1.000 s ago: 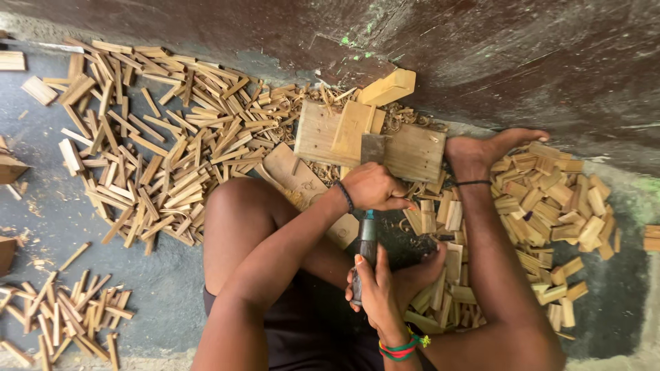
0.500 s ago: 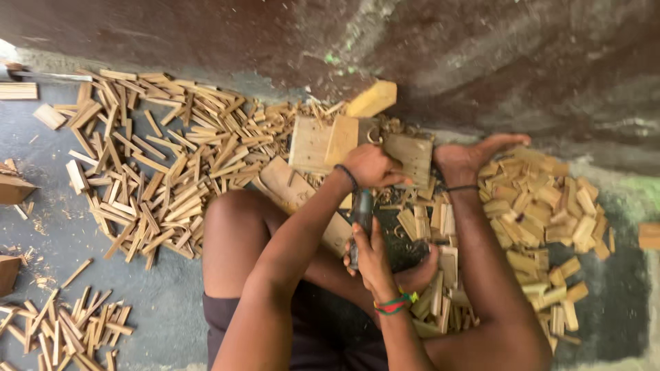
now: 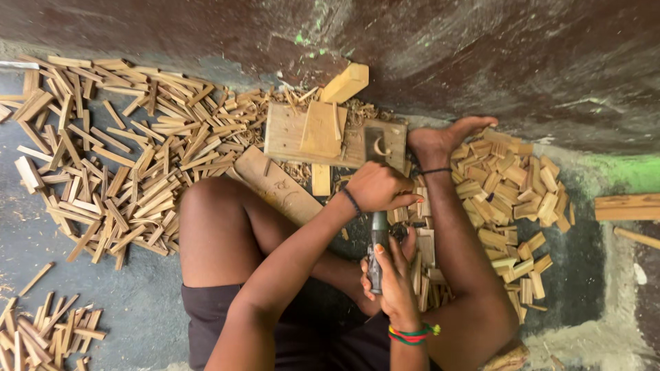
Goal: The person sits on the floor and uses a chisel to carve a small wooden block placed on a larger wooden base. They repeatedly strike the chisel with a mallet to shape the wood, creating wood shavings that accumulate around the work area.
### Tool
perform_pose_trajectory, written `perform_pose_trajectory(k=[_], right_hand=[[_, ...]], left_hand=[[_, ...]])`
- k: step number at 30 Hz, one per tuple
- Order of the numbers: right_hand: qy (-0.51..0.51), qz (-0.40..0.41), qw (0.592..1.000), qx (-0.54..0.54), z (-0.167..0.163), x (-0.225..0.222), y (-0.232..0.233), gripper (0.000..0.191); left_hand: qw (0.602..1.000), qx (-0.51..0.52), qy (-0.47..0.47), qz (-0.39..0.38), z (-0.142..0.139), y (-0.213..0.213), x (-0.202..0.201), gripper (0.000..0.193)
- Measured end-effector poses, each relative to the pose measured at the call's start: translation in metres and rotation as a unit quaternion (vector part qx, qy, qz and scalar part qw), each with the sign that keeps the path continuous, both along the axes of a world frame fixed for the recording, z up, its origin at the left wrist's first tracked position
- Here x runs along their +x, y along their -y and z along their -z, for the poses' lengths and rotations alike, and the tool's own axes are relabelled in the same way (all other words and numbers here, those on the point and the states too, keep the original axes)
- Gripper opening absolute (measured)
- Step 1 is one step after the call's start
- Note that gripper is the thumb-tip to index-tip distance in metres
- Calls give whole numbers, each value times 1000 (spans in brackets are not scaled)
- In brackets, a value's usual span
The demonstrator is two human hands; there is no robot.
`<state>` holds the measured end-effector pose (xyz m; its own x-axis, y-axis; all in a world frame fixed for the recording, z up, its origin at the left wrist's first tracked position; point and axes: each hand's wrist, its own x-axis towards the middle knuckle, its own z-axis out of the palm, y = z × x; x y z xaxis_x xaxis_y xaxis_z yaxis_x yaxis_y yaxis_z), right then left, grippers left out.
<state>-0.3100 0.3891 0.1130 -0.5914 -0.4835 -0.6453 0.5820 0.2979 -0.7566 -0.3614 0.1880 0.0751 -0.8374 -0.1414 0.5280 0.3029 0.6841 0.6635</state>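
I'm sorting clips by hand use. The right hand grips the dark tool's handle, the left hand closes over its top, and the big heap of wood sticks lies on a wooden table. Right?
Not quite. The head view shows the wood sticks on the grey floor, not a table. The rest holds: the right hand grips the dark tool and the left hand closes over its top.

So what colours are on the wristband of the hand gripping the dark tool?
Red, yellow and green stripes on the wristband of the right hand, head view.

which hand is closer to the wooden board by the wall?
Left. The left hand sits just below the board, near its right end. The right hand is farther down, gripping the tool handle between the legs.
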Motion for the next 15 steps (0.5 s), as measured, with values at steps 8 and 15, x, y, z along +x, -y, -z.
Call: perform_pose_trajectory(k=[8, 15], right_hand=[[16, -15, 1000, 19, 9, 24, -9, 31], [-14, -67, 997, 19, 15, 27, -1, 28]], left_hand=[[998, 6, 57, -6, 12, -6, 34, 33], [999, 16, 24, -16, 20, 6, 46, 32]])
